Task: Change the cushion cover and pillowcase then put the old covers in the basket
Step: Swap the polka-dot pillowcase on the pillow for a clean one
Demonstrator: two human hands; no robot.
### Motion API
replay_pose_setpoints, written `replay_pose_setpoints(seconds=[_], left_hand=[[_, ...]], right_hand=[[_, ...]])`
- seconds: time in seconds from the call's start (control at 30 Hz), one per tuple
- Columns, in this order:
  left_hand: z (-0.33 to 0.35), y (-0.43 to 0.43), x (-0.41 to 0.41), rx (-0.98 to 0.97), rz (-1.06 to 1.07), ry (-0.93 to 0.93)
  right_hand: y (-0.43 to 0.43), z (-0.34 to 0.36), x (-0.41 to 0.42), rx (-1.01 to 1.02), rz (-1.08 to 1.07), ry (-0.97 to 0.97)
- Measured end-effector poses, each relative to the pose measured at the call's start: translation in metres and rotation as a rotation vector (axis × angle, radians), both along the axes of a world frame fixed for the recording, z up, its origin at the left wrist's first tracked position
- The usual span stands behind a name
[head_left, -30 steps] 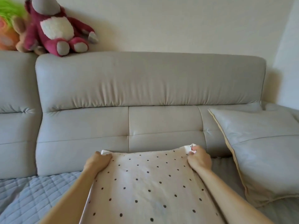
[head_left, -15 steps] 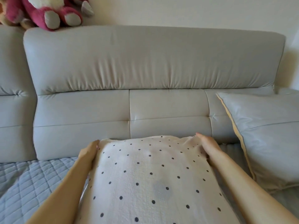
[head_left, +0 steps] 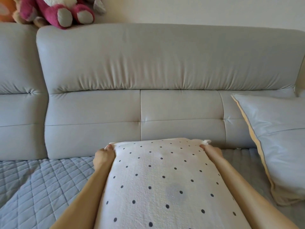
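A plump pillow in a white case with dark dots (head_left: 165,182) lies lengthwise in front of me on the quilted blue-grey bed cover (head_left: 41,182). Its far end points at the grey headboard (head_left: 165,63). My left hand (head_left: 103,157) grips the far left corner of the dotted pillowcase, fingers curled round the fabric. My right hand (head_left: 212,152) grips the far right corner, where a small tuft of white fabric sticks up. Both forearms run along the pillow's sides.
A pale blue cushion with yellow piping (head_left: 279,141) leans against the headboard at the right. Pink and orange plush toys (head_left: 61,10) sit on top of the headboard at the upper left. No basket is in view.
The pillow has filled out and moved toward the headboard. My hands went from pinching the corners, to lying flatter along the end, to gripping the corners again. My view has tilted down.
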State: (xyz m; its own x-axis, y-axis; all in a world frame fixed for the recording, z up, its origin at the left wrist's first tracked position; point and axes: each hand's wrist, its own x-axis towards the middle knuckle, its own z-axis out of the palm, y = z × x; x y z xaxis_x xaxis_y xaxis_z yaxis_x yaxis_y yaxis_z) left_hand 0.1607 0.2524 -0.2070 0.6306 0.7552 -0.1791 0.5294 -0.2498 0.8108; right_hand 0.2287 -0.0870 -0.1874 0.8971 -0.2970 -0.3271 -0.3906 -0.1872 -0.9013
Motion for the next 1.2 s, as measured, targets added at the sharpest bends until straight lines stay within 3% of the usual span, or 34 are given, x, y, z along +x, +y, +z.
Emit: replay_pose_setpoints(seconds=[0.2,0.27,0.33,0.4,0.47,0.57,0.67,0.73,0.83,1.0,1.2], left_hand=[[0.021,0.006,-0.008,0.051,-0.12,0.116],[0.024,0.012,-0.007,0.057,-0.169,0.127],[0.021,0.012,-0.016,0.045,-0.156,0.122],[0.013,0.011,-0.023,-0.033,-0.07,0.036],[0.011,0.01,-0.032,0.011,0.011,-0.11],[0.021,0.01,-0.042,0.042,-0.063,-0.16],[0.033,0.002,-0.066,-0.072,-0.237,-0.151],[0.034,-0.009,-0.096,-0.133,-0.349,-0.158],[0.038,-0.031,-0.155,-0.078,-0.483,-0.145],[0.054,-0.056,-0.26,-0.103,-0.538,-0.112],[0.063,-0.076,-0.347,-0.11,-0.625,0.099]], right_hand=[[0.001,0.016,-0.005,0.018,-0.158,-0.365],[0.003,0.024,-0.007,0.033,-0.173,-0.293],[0.001,0.033,-0.007,0.096,-0.083,-0.069],[-0.004,0.034,-0.004,0.116,-0.038,0.02],[-0.012,0.027,-0.001,-0.019,-0.129,-0.061],[-0.02,0.028,-0.019,-0.238,-0.184,-0.228],[-0.018,0.031,-0.052,-0.239,-0.017,-0.26],[-0.013,0.03,-0.09,-0.306,0.209,-0.233],[-0.011,0.031,-0.155,-0.317,0.41,-0.231],[-0.025,0.048,-0.263,-0.258,0.496,-0.22],[-0.045,0.048,-0.377,-0.165,0.559,-0.032]])
